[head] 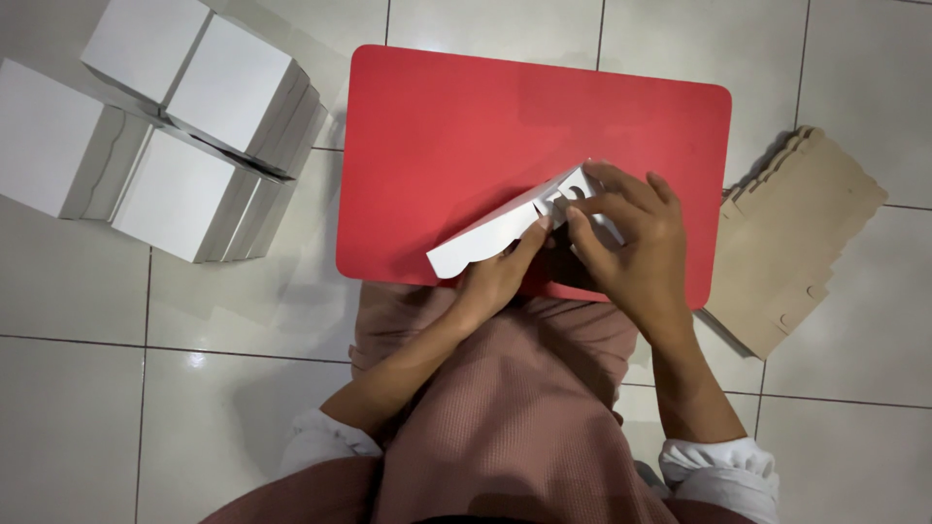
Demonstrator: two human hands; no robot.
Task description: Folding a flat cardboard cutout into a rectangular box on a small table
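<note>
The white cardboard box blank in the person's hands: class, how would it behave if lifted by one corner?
The white box blank looks like thin card, so probably light. Its free scalloped flap would likely sag or bend. The left hand and right hand both grip it at the folds, suggesting it flexes there easily.

Head camera looks straight down, close over the red board [466,146].
</note>
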